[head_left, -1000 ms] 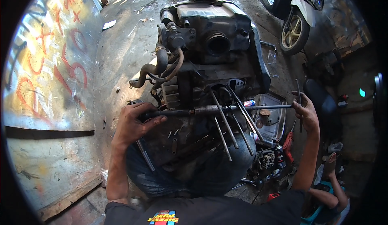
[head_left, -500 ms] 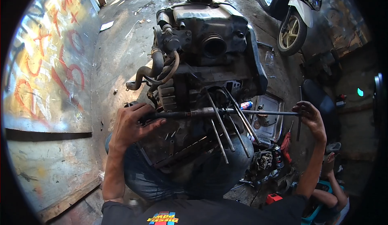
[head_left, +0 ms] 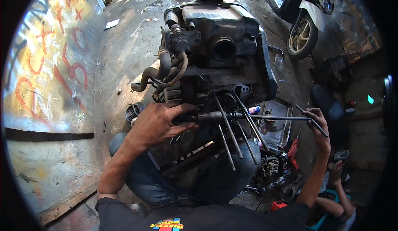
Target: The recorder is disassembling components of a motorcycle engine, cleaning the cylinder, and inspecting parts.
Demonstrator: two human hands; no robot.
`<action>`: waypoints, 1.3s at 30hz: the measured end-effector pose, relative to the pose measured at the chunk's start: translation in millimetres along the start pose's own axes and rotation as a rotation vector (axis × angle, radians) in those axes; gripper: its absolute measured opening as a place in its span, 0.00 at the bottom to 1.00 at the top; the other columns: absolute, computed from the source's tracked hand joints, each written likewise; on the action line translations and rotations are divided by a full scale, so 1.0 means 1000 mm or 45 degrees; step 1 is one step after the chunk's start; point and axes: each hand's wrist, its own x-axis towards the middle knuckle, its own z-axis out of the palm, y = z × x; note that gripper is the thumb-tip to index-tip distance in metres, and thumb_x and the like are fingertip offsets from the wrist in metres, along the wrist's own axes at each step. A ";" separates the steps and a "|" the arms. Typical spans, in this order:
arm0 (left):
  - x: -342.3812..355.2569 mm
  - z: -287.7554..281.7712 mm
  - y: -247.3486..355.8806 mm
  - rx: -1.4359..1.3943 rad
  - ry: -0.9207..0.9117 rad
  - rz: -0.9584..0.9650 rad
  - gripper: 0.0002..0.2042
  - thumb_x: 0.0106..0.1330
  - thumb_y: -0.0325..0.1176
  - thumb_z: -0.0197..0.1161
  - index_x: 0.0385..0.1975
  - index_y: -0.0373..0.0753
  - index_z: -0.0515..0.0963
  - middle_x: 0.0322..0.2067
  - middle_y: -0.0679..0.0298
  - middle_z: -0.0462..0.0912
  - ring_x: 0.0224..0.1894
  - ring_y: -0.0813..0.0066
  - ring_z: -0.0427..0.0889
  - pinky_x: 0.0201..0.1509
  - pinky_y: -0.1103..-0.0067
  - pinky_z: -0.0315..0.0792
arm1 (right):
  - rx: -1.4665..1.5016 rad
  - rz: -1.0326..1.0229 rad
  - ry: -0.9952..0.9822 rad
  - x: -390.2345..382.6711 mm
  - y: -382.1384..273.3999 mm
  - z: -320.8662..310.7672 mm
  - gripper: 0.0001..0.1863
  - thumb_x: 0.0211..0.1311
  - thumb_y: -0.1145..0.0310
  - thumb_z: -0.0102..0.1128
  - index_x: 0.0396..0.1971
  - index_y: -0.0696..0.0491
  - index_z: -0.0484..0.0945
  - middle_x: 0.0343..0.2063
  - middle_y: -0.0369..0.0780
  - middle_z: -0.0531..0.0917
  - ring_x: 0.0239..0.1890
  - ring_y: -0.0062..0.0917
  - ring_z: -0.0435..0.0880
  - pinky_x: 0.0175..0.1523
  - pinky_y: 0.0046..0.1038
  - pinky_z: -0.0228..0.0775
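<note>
A grimy engine (head_left: 217, 23) fills the middle, with several long metal studs (head_left: 232, 146) sticking out toward me. A long horizontal rod tool (head_left: 211, 117) lies across the studs. My left hand (head_left: 163, 125) is closed round its thick dark left part, beside the engine's fins and hoses. My right hand (head_left: 320, 123) grips the slim crossbar (head_left: 302, 108) at the tool's right end, which now slants down to the right. My knees in jeans are below the engine.
A metal tray (head_left: 282, 110) with parts, a red power tool (head_left: 294, 156), and a spray can (head_left: 284, 158) lie at right. A scooter (head_left: 311, 19) stands behind. A painted metal wall (head_left: 54, 57) is at left. Another person's bare foot and limbs (head_left: 340, 189) show lower right.
My left hand has slid rightward along the tool and its forearm now slants more. The crossbar in my right hand has rotated from upright to a diagonal, its top tilting left.
</note>
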 end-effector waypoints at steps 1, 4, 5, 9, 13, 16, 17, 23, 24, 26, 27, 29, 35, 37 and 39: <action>0.001 0.002 -0.002 -0.099 0.053 0.074 0.22 0.56 0.46 0.76 0.48 0.42 0.83 0.32 0.60 0.88 0.32 0.60 0.88 0.36 0.72 0.80 | -0.057 -0.167 0.079 0.000 -0.003 0.002 0.16 0.64 0.74 0.61 0.51 0.57 0.83 0.51 0.40 0.83 0.58 0.26 0.79 0.60 0.26 0.69; 0.003 0.001 -0.005 -0.148 0.054 0.121 0.19 0.57 0.42 0.76 0.45 0.41 0.84 0.33 0.61 0.88 0.34 0.61 0.88 0.36 0.72 0.80 | 0.050 -0.058 0.089 -0.002 -0.005 0.006 0.15 0.64 0.74 0.61 0.50 0.57 0.83 0.52 0.42 0.83 0.57 0.28 0.79 0.60 0.28 0.70; 0.002 0.000 -0.005 -0.149 0.054 0.121 0.19 0.57 0.42 0.76 0.45 0.41 0.84 0.33 0.61 0.88 0.34 0.61 0.88 0.36 0.72 0.80 | 0.049 -0.057 0.088 -0.001 -0.005 0.007 0.15 0.64 0.74 0.61 0.50 0.57 0.83 0.52 0.42 0.83 0.57 0.28 0.79 0.60 0.28 0.70; 0.001 0.004 -0.005 -0.159 0.087 0.136 0.17 0.59 0.39 0.73 0.45 0.40 0.84 0.34 0.59 0.87 0.33 0.59 0.88 0.36 0.71 0.79 | 0.024 -0.021 0.089 0.000 -0.003 0.010 0.15 0.65 0.72 0.61 0.51 0.57 0.83 0.54 0.43 0.82 0.58 0.29 0.79 0.60 0.29 0.71; 0.005 0.000 0.002 -0.117 0.008 0.038 0.18 0.59 0.39 0.74 0.47 0.39 0.83 0.34 0.56 0.87 0.35 0.58 0.88 0.39 0.70 0.79 | 0.040 -0.055 0.114 -0.002 0.000 0.013 0.15 0.66 0.72 0.60 0.51 0.57 0.83 0.54 0.43 0.83 0.58 0.30 0.80 0.62 0.29 0.70; 0.007 -0.003 0.002 -0.174 -0.077 -0.046 0.20 0.59 0.42 0.74 0.46 0.39 0.82 0.34 0.53 0.87 0.35 0.56 0.88 0.39 0.69 0.79 | 0.087 -0.058 0.129 0.000 0.001 0.020 0.14 0.66 0.73 0.60 0.50 0.58 0.83 0.54 0.44 0.83 0.58 0.30 0.80 0.62 0.30 0.69; 0.008 -0.002 0.001 -0.170 -0.075 -0.049 0.20 0.59 0.42 0.74 0.46 0.39 0.82 0.34 0.53 0.87 0.35 0.56 0.88 0.39 0.69 0.79 | 0.091 -0.063 0.127 0.000 0.002 0.021 0.14 0.66 0.73 0.60 0.50 0.58 0.83 0.54 0.44 0.83 0.58 0.30 0.80 0.62 0.30 0.69; 0.014 -0.003 0.008 -0.163 -0.150 -0.034 0.19 0.60 0.44 0.72 0.47 0.39 0.82 0.27 0.52 0.85 0.31 0.53 0.86 0.38 0.65 0.77 | 0.140 0.007 0.144 -0.004 0.008 0.023 0.13 0.66 0.72 0.61 0.48 0.58 0.84 0.54 0.44 0.83 0.58 0.31 0.80 0.63 0.30 0.68; 0.013 -0.003 0.008 -0.193 -0.141 -0.058 0.19 0.60 0.44 0.71 0.46 0.39 0.82 0.26 0.53 0.85 0.31 0.53 0.86 0.38 0.65 0.77 | 0.141 -0.011 0.157 -0.003 0.008 0.024 0.12 0.66 0.72 0.61 0.47 0.58 0.84 0.54 0.44 0.83 0.58 0.30 0.80 0.63 0.30 0.68; 0.011 -0.003 0.006 -0.225 -0.132 -0.080 0.19 0.60 0.44 0.71 0.45 0.38 0.82 0.26 0.53 0.85 0.31 0.54 0.86 0.37 0.65 0.77 | 0.139 -0.027 0.172 -0.001 0.007 0.026 0.12 0.66 0.73 0.61 0.47 0.58 0.84 0.54 0.44 0.83 0.58 0.30 0.80 0.63 0.30 0.68; 0.011 -0.003 0.005 -0.259 -0.090 -0.069 0.19 0.61 0.44 0.71 0.45 0.37 0.82 0.25 0.53 0.85 0.31 0.54 0.86 0.37 0.65 0.77 | 0.172 -0.021 0.188 0.000 0.007 0.026 0.11 0.66 0.73 0.61 0.46 0.58 0.84 0.53 0.44 0.83 0.58 0.30 0.80 0.63 0.30 0.68; 0.012 -0.004 0.006 -0.292 -0.044 -0.057 0.19 0.61 0.44 0.71 0.44 0.37 0.82 0.25 0.53 0.85 0.31 0.54 0.86 0.36 0.66 0.77 | 0.204 -0.018 0.204 0.002 0.006 0.024 0.11 0.66 0.74 0.61 0.45 0.59 0.84 0.53 0.45 0.83 0.58 0.30 0.80 0.62 0.29 0.68; 0.010 -0.003 0.005 -0.193 0.022 0.084 0.18 0.62 0.43 0.72 0.43 0.35 0.81 0.25 0.52 0.85 0.32 0.53 0.86 0.36 0.65 0.76 | 0.163 -0.027 0.119 0.005 0.014 0.011 0.10 0.65 0.77 0.61 0.44 0.59 0.84 0.50 0.45 0.84 0.55 0.30 0.81 0.61 0.28 0.69; 0.010 0.000 0.002 -0.235 -0.037 0.034 0.20 0.62 0.46 0.71 0.43 0.35 0.81 0.27 0.51 0.85 0.33 0.52 0.86 0.37 0.64 0.76 | 0.128 -0.058 0.082 0.004 0.015 0.009 0.10 0.63 0.79 0.61 0.43 0.60 0.84 0.48 0.45 0.85 0.53 0.30 0.82 0.60 0.28 0.70; 0.009 0.000 0.005 -0.231 -0.026 0.019 0.21 0.62 0.48 0.71 0.43 0.35 0.81 0.28 0.51 0.85 0.34 0.51 0.86 0.38 0.64 0.76 | 0.134 -0.046 0.083 0.003 0.014 0.012 0.10 0.62 0.79 0.60 0.43 0.60 0.84 0.48 0.45 0.85 0.52 0.31 0.83 0.60 0.29 0.70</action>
